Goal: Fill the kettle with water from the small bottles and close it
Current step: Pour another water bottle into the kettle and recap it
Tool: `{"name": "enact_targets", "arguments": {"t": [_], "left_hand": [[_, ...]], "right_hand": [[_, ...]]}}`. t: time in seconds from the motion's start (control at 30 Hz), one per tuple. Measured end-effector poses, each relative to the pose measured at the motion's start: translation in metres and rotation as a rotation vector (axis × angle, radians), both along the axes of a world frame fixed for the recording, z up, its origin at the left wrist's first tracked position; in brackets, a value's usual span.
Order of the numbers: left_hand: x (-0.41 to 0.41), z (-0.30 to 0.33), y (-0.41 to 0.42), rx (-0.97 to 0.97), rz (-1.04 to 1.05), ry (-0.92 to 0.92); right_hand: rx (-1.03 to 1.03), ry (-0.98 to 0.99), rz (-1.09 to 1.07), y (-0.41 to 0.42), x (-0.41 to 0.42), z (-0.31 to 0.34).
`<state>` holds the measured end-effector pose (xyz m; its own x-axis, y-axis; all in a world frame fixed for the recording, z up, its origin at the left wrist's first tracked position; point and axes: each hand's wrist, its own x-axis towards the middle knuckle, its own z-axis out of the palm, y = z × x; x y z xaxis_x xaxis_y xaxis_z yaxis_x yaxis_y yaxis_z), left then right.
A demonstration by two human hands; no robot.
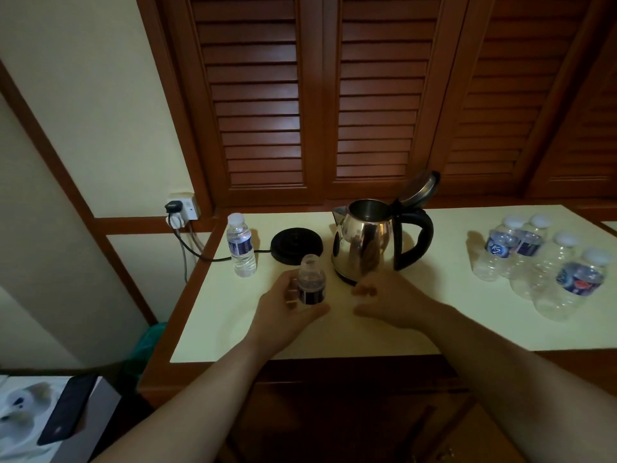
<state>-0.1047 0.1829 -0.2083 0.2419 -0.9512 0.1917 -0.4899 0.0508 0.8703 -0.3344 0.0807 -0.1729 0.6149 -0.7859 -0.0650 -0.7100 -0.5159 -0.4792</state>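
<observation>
Frame centre: uncapped bottle (311,283) gripped by left hand (289,307); right hand (389,300) loosely curled, contents unclear. Kettle (365,240) open, unfilled; lid (419,187) raised.

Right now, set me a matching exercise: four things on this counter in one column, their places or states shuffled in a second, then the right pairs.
Column 1
1. kettle
2. open bottle
3. capped bottle
4. kettle base

Column 2
A. stands alone near the counter's left edge
B. black disc with nothing on it, cord running left
C. gripped by the left hand
D. lid tipped up, standing off its base

Pairs: 1-D, 2-C, 3-A, 4-B
</observation>
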Motion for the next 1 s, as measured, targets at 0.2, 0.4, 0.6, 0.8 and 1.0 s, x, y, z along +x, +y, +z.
{"name": "enact_targets", "arguments": {"t": [0.2,0.4,0.6,0.8,1.0], "left_hand": [[-0.009,-0.001,-0.001,-0.058,0.048,0.002],[-0.008,0.004,-0.016,-0.128,0.085,-0.028],[0.001,0.028,-0.047,-0.166,0.082,-0.066],[0.007,0.058,-0.075,-0.194,0.052,-0.169],[0.010,0.092,-0.096,-0.235,-0.003,-0.322]], "right_hand": [[-0.027,0.034,-0.071,0.009,-0.004,-0.030],[-0.208,-0.219,-0.393,-0.008,-0.026,-0.016],[-0.418,-0.386,-0.719,-0.034,-0.047,0.015],[-0.380,-0.415,-0.661,-0.061,-0.038,0.032],[-0.340,-0.440,-0.670,-0.067,-0.029,0.033]]}}
